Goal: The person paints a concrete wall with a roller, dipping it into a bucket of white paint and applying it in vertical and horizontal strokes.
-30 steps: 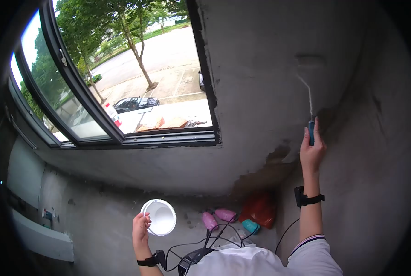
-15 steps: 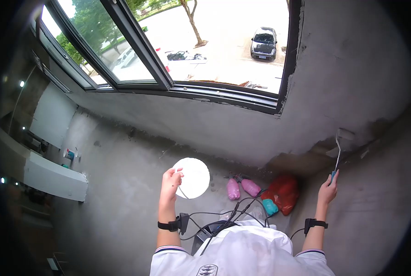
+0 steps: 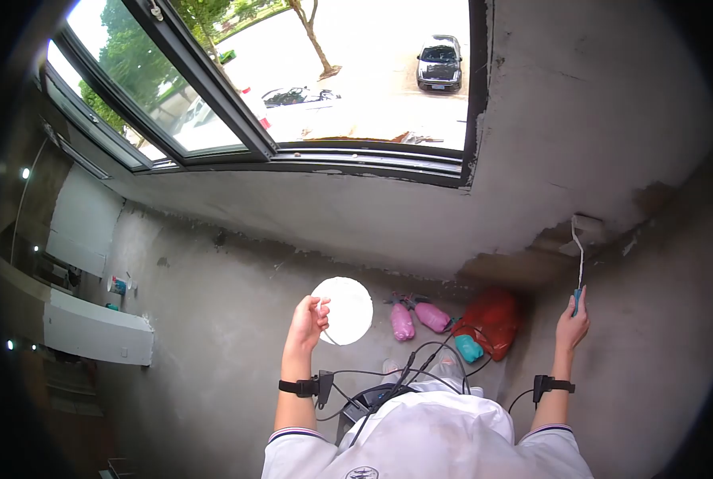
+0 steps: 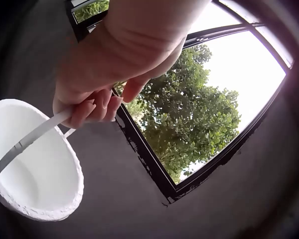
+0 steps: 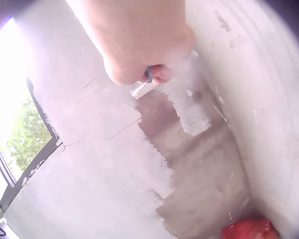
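Observation:
My left hand (image 3: 307, 323) grips the thin bail handle (image 4: 27, 137) of a white bucket (image 3: 350, 311), which hangs beside the fingers. The left wrist view shows the bucket tilted, with a rough, paint-crusted rim (image 4: 75, 169) and a white inside. Out to the right, my right hand (image 3: 572, 326) holds a paint roller by its blue handle (image 3: 578, 299). Its bent wire frame (image 3: 580, 255) leads up to the roller head (image 3: 590, 225), which lies at the wall by the edge of a brown, uncoated patch (image 5: 189, 172). In the right wrist view the wrist hides most of the roller.
A black-framed window (image 3: 372, 162) opens in the wall ahead. On the floor by the corner lie a red bag (image 3: 488, 319), two pink bundles (image 3: 431, 317) and a teal bundle (image 3: 469, 348). Cables (image 3: 428, 351) loop in front of my waist. A white beam-like block (image 3: 101, 323) stands left.
The roller has come down the wall from high beside the window to the brown patch, my right arm lowering with it. My head view has tilted down; the left hand keeps the bucket.

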Available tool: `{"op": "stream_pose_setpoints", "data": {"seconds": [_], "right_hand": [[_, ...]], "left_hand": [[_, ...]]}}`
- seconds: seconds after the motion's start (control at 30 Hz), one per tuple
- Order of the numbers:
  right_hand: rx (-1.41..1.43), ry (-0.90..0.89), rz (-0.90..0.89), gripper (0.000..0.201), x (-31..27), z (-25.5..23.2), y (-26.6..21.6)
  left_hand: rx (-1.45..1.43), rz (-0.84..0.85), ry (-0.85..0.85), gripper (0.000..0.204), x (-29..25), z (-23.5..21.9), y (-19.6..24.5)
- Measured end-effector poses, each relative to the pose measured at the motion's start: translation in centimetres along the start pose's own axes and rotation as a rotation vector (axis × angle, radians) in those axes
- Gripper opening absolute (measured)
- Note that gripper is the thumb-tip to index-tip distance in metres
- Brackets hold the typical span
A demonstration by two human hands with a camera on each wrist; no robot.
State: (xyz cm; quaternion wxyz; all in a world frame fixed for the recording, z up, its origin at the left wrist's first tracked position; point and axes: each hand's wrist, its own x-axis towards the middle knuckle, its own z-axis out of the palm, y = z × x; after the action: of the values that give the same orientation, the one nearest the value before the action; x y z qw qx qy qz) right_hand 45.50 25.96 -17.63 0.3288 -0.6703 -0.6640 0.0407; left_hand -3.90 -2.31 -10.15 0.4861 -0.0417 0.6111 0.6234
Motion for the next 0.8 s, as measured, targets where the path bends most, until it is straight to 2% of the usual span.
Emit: {"op": "stream_pose_setpoints", "data": {"seconds": [0.1,0.17,0.37,0.47,0.6,0.8], "right_hand": [[0.095,0.064,-0.016,0.040,1.4,-1.1,-1.8],[0.134,0.166,-0.069,0.040,2.7,-2.5,-3.0],[0.099,0.305,-0.164,0.040,9.1,-10.6,-7.6],[0.128,0.323,-0.218,0.041,11.6,-12.9,-9.4],[0.132,0.326,-0.176,0.042,10.0,-10.8,-9.7],[0.059,0.130,-0.010,0.042,3.2,-2.7,-4.4]], "left_hand": [[0.120,0.019,-0.070,0.030,1.1,-0.3,-1.1],[0.220,0.065,-0.004,0.033,2.6,-0.6,-1.9],[0.261,0.060,0.079,0.028,4.5,-1.3,-2.0],[0.289,0.070,0.095,0.027,4.3,-1.0,-1.4],[0.241,0.094,0.078,0.026,3.7,-0.9,-0.8],[0.187,0.125,0.136,0.026,2.9,-1.1,-0.1]]}}
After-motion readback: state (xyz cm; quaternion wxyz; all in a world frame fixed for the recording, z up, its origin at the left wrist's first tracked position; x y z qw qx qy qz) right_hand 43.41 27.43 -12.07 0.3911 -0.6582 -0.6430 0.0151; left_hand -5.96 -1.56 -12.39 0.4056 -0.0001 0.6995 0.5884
